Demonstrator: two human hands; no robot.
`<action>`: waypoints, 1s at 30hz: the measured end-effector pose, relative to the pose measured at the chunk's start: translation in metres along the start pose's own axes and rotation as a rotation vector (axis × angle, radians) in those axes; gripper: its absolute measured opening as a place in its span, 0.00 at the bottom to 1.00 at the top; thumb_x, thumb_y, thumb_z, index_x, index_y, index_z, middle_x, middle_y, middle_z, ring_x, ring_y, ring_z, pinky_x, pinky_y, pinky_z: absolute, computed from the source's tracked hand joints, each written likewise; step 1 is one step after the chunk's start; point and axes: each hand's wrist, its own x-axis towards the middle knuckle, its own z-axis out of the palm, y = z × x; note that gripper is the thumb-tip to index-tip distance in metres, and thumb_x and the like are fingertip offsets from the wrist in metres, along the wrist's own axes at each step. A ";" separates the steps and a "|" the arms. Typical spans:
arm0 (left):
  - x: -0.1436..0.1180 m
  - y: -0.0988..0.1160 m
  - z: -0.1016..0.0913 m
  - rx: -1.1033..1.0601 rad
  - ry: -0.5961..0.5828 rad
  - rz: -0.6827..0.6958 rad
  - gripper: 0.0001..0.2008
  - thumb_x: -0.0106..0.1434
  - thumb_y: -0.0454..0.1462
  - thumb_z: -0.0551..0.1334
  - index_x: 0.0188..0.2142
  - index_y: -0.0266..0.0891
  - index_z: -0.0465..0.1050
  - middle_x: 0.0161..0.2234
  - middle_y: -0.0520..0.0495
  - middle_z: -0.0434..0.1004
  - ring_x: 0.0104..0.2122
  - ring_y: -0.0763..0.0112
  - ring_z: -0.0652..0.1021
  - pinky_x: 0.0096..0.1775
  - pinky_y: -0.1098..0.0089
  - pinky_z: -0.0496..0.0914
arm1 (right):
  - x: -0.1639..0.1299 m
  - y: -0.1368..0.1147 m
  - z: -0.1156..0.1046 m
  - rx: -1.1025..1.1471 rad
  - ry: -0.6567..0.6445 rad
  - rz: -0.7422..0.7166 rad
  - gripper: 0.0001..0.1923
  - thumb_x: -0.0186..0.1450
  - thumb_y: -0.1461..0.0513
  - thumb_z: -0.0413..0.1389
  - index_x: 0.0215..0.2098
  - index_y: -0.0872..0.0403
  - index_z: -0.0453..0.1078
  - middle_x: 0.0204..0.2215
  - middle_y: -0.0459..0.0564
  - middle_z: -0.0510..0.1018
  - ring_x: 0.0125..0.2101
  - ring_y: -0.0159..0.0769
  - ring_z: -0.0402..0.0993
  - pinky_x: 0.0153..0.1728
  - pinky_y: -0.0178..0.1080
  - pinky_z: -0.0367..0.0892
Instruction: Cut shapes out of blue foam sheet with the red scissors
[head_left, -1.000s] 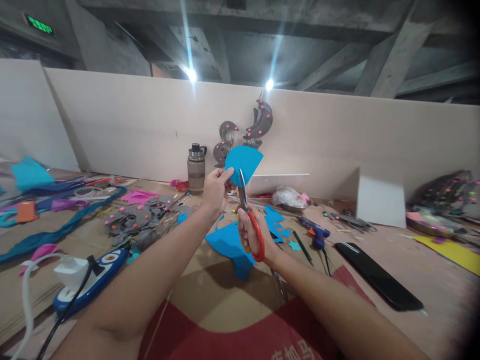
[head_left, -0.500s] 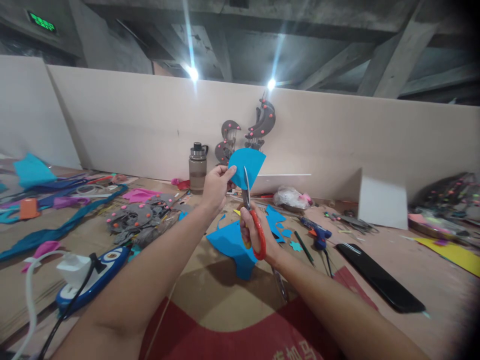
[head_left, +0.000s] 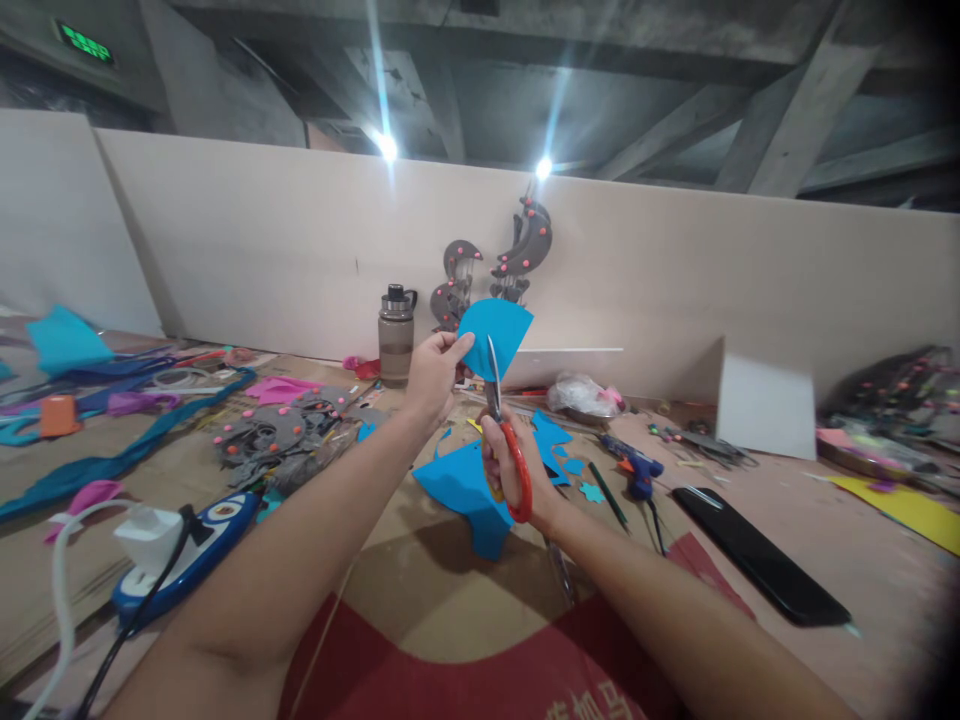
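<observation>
My left hand [head_left: 436, 372] pinches the left edge of a blue felt-like sheet [head_left: 504, 325], thumb on its near face. The piece has a rounded upper left side and a straight right edge. In my right hand [head_left: 504, 455] are scissors with red handles [head_left: 519, 480], fingers wrapped through the loops. Their blades [head_left: 493, 375] point upward and overlap the lower part of the blue piece. Below both hands, a larger blue sheet [head_left: 465, 490] lies on the cardboard, with blue offcuts [head_left: 551, 430] to its right.
On the right lie a blue glue gun [head_left: 634, 465], a dark green pencil [head_left: 607, 495] and a black phone-like slab [head_left: 761, 555]. A bottle [head_left: 395, 340] stands by the white partition [head_left: 262, 240]. Grey crescent pieces [head_left: 277, 430] and a power strip [head_left: 191, 560] are at left.
Almost nothing differs. The blue piece and the scissors have shifted very slightly, and both hands keep their hold.
</observation>
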 end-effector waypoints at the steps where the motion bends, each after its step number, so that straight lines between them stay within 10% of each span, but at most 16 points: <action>1: 0.000 0.000 0.000 0.002 0.002 -0.005 0.17 0.56 0.40 0.74 0.23 0.37 0.68 0.22 0.53 0.71 0.20 0.78 0.70 0.24 0.75 0.65 | 0.000 0.000 0.000 -0.002 0.003 0.003 0.18 0.69 0.45 0.56 0.37 0.49 0.61 0.19 0.36 0.61 0.14 0.24 0.54 0.12 0.28 0.55; 30: 0.000 0.000 -0.002 0.075 -0.016 -0.002 0.20 0.47 0.45 0.77 0.25 0.38 0.69 0.21 0.55 0.70 0.20 0.79 0.69 0.24 0.75 0.65 | 0.001 0.005 0.000 0.075 -0.016 -0.001 0.18 0.69 0.46 0.56 0.38 0.49 0.59 0.19 0.34 0.58 0.14 0.24 0.53 0.13 0.28 0.53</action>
